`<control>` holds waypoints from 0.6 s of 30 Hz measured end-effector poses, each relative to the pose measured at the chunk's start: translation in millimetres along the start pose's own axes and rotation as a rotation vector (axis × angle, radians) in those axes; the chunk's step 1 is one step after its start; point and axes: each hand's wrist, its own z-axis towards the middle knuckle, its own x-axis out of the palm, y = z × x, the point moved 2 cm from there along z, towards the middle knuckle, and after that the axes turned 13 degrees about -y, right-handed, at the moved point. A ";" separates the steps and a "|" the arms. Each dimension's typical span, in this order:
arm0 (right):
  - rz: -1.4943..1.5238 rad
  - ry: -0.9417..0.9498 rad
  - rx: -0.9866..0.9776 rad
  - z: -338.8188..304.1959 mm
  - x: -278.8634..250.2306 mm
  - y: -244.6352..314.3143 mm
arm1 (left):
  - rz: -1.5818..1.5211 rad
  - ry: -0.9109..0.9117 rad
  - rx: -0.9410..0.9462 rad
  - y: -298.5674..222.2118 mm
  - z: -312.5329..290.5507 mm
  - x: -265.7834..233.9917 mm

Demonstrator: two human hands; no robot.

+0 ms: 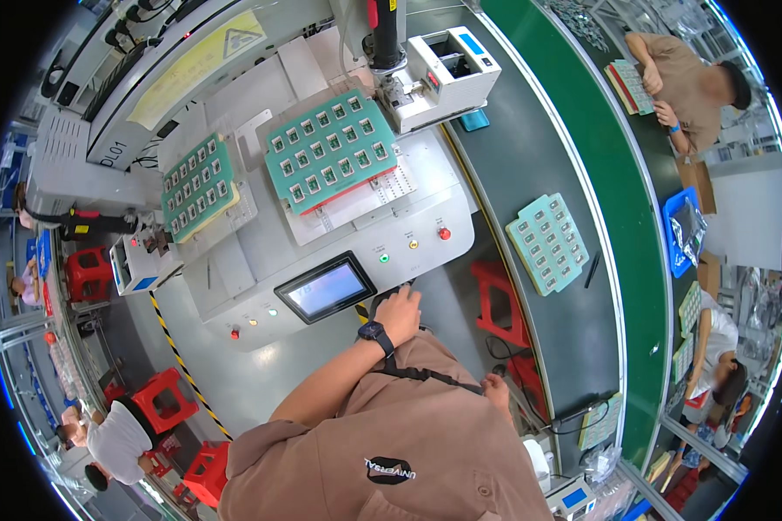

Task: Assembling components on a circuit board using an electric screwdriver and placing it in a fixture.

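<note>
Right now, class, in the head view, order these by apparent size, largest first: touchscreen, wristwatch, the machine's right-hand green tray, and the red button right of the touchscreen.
1. Right-hand green tray
2. Touchscreen
3. Wristwatch
4. Red button

Site: factory floor, apparently electronics assembly. Evidence: white bench machine (421, 217) with screen (326, 287) and coloured buttons, centre; green trays (304, 175) of small board-like parts, upper centre; long green-topped line (624, 200), right; seated worker (123, 443) and red stools (163, 401), lower left; striped floor tape (175, 352).
</note>
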 end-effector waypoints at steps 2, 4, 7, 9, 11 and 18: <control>-0.019 -0.002 -0.007 1.4 0.4 -5.0 | -0.062 0.104 -0.034 0.7 -4.2 6.9; 0.022 0.012 0.015 2.3 2.9 -7.2 | -0.060 0.174 -0.023 1.9 -8.5 10.9; 0.023 0.024 0.011 3.9 2.7 -6.1 | -0.062 0.185 -0.037 4.1 -12.0 12.3; 0.042 0.024 0.001 2.9 2.6 -5.8 | -0.055 0.183 -0.030 3.4 -11.9 12.6; 0.061 0.028 -0.011 2.3 4.1 -3.8 | -0.045 0.180 -0.027 4.2 -11.9 12.0; 0.043 0.047 -0.015 6.1 7.2 -6.5 | -0.034 0.131 -0.015 7.0 -14.6 10.9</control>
